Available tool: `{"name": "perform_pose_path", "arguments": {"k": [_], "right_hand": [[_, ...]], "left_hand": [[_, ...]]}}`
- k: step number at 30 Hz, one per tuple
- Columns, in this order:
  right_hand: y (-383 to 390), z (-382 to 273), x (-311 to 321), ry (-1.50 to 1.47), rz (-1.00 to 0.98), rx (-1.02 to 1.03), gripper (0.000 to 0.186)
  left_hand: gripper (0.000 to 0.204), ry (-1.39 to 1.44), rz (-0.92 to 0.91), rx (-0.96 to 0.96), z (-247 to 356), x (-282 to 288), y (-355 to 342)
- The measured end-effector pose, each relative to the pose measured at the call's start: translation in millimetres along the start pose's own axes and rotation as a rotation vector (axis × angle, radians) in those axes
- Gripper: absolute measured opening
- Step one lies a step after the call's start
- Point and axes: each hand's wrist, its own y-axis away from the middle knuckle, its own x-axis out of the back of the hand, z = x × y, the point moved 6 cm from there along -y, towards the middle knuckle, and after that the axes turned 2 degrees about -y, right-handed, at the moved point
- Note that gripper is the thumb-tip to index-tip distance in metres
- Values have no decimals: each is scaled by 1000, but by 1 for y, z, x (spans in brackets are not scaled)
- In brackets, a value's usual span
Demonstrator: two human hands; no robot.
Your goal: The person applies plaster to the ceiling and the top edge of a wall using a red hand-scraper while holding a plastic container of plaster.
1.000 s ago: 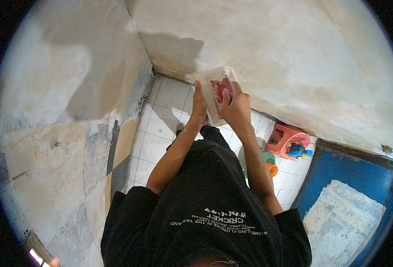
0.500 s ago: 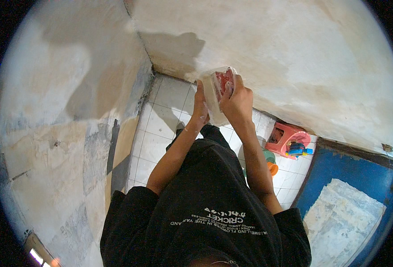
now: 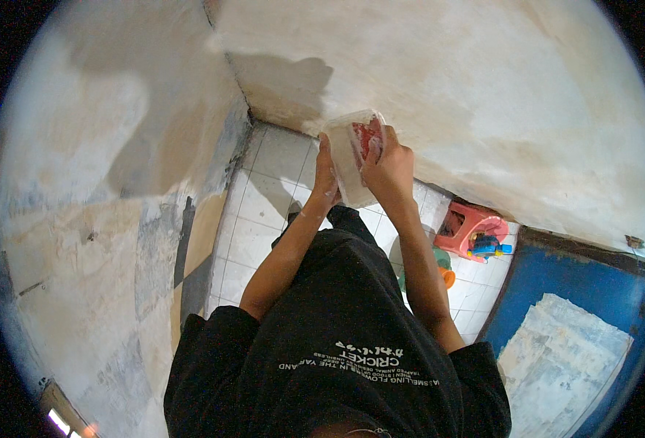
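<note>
I hold a clear plastic container [image 3: 342, 150] in front of me, above the edge of the tiled floor [image 3: 278, 157] that runs along the facing wall [image 3: 483, 109]. My left hand [image 3: 327, 174] grasps the container's left side, thumb along its rim. My right hand [image 3: 392, 171] pinches a flat red piece [image 3: 363, 136], smeared with something whitish, at the container's right side; my fingers partly hide it. The container looks tilted, and whitish matter marks it. A pink stool [image 3: 474, 217] stands at the floor's wall-side edge, near its right corner, with a blue object [image 3: 493, 250] beside it. Near my right forearm are a green item [image 3: 441, 257] and an orange one [image 3: 448, 279].
</note>
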Motion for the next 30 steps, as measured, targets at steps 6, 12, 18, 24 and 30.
{"name": "perform_pose_path", "arguments": {"k": [6,12,18,24,30], "right_hand": [[3,4,-12,-48,-48,-56,29],[6,-8,8,-125,49,37,25],[12,-9,-11,-39,20,61,23],[11,-12,8,-94,17,26,26],[12,-10,-8,-13,23,99,29]], "left_hand": [[73,-33,64,-4,1,2,-1],[74,12,35,19,4,0,1],[75,-54,66,-16,7,-6,4],[72,-18,73,26,10,-15,11],[77,-73,-7,52,1,0,1]]}}
